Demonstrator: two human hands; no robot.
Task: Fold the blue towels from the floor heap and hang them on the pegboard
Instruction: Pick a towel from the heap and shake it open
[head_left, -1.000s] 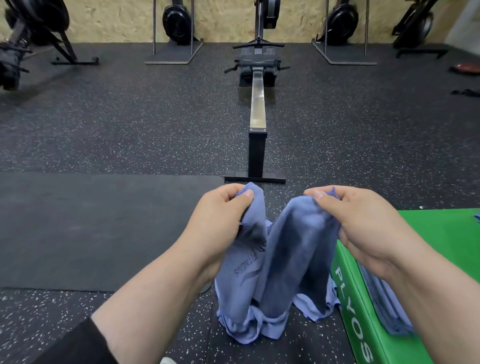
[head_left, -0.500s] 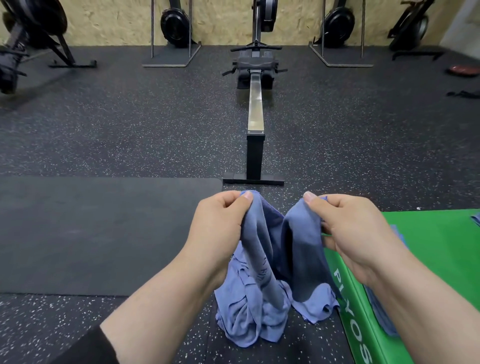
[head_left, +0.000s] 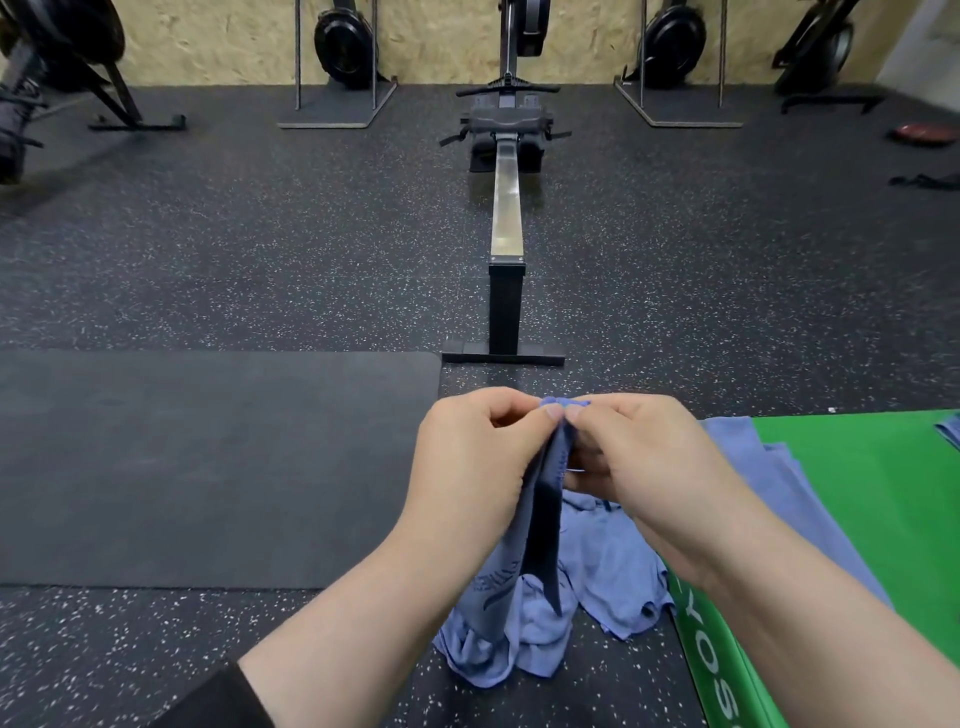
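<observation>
A blue towel (head_left: 540, 514) hangs folded in half from both my hands, its two top corners brought together. My left hand (head_left: 472, 462) pinches one corner and my right hand (head_left: 639, 462) pinches the other, fingertips touching at the top. Under it, a heap of blue towels (head_left: 602, 566) lies on the speckled floor. Another blue towel (head_left: 769, 488) drapes over the edge of the green box. No pegboard is in view.
A green plyo box (head_left: 878, 499) stands at the right. A black mat (head_left: 208, 467) covers the floor on the left. A rowing machine (head_left: 506, 223) runs straight ahead, with more gym machines (head_left: 343, 47) along the far wall.
My hands have come together from about a towel's width apart, closing the towel in half. The camera has tilted a little.
</observation>
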